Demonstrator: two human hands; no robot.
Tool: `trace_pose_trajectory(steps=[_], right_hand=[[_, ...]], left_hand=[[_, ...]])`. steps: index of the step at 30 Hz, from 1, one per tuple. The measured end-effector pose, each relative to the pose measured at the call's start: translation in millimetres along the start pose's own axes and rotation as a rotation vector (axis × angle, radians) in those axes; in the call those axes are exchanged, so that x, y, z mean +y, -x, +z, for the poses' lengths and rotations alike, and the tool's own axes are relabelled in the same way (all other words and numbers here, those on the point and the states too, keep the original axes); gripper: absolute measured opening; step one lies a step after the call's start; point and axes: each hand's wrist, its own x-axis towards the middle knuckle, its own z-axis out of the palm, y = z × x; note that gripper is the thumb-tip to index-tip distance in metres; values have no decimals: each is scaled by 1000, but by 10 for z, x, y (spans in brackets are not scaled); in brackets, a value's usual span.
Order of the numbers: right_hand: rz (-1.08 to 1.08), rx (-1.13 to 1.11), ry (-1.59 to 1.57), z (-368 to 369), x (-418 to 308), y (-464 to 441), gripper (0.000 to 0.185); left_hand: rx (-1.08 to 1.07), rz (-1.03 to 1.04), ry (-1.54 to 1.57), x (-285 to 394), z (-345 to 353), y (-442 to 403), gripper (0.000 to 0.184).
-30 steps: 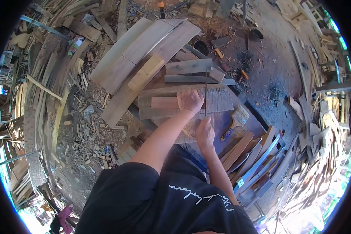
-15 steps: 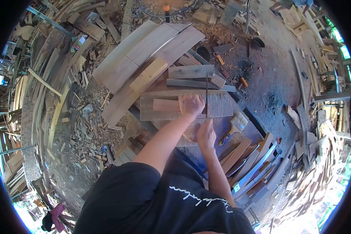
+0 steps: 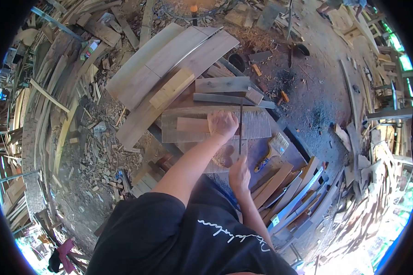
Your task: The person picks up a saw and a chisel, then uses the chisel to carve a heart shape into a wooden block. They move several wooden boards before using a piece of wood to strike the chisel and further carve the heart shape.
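Observation:
My left hand (image 3: 223, 123) presses down on a small reddish wood piece (image 3: 192, 124), its fingers wrapped over it. The piece lies on a wider grooved board (image 3: 259, 124). Just right of that hand, a thin dark saw blade (image 3: 241, 133) runs lengthwise away from me across the board. My right hand (image 3: 239, 175) is closed round the near end of the saw, whose handle is mostly hidden by the fingers. A brush (image 3: 271, 152) with a yellow and blue handle lies to the right.
Short grey boards (image 3: 222, 84) lie beyond the grooved board. A pale block (image 3: 172, 88) rests on long planks (image 3: 144, 73) at the left. Upright wood strips and a long saw (image 3: 298, 195) stand at the right. Another person's legs (image 3: 328, 7) show at the top right.
My right hand has moved toward my body with the saw, after a smaller move back earlier. My left hand stays on the wood piece. The whole view has shifted slightly.

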Motion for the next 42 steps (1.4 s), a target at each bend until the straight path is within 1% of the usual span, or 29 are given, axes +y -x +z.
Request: trace_pose_trajectory(steps=[2,3,5,8,9,12,14,15,17,20,21,23,25,27,28,30,31,33,35,37,38,41,42], right_hand=[[102,-62,20,40,30,177,15],[106,-67,17,90,31,104,15],[22,34,-45,201,12,-267,15],[-24,64,-75,177,-56,-559,16],[-24,69,-81,148,-50,-489,16],[14,-14,-45,20,5,-50,16],[106,-90,-3,10,8,186,16],[112,-98,-2,42,15,167,16],[2,1,-37,132,-10,-101,16],[-5,12,-55,140,-44,-517,17],[-2,13,-60,118,-53,-470,17],[51,-59,-40,2,-53,-298,18],[94,-99,-1,-12,-8,33,19],[147,-131,34,29,-16,129,19],[112,-89,-19,78,-18,59,20],[35,8,-88,193,-8,-253,19],[32,42,-93,212,-14,-358,19],[12,45,-88,219,-45,-560,18],[18,9,-69,156,18,-404,19],[50,-21,-58,167,122,-47,18],[77,-36,-44,198,176,68,18],[82,-15,-101,175,94,25,18],[57,-14,-84,193,55,-134,18]], left_hand=[[-34,-24,16,-2,-41,-5,35],[-57,-29,33,11,-58,-14,35],[-57,-26,27,15,-17,-6,35],[-42,-27,12,-4,4,2,35],[-37,-26,15,4,9,-7,35],[-38,-15,-1,-13,44,-8,35],[-65,-35,12,4,-43,-27,35],[-82,-36,26,21,-75,-20,34],[-58,-25,17,21,-24,-7,34],[-25,-25,-7,3,-15,-21,34],[-29,-28,-12,5,-9,-15,34],[-20,-23,-8,1,18,-9,34],[-8,-30,1,4,3,-19,33],[-62,-35,15,16,-71,-15,33],[-57,-18,21,-1,-12,-7,33],[94,6,34,-38,162,17,33],[116,32,43,-22,132,0,33],[1,-38,44,-14,66,-1,33],[30,-14,42,-10,76,18,33],[58,-8,42,-4,51,2,33],[33,-8,30,-1,40,5,34],[-12,-12,10,-1,31,-32,35],[-28,-20,3,3,31,-28,36]])
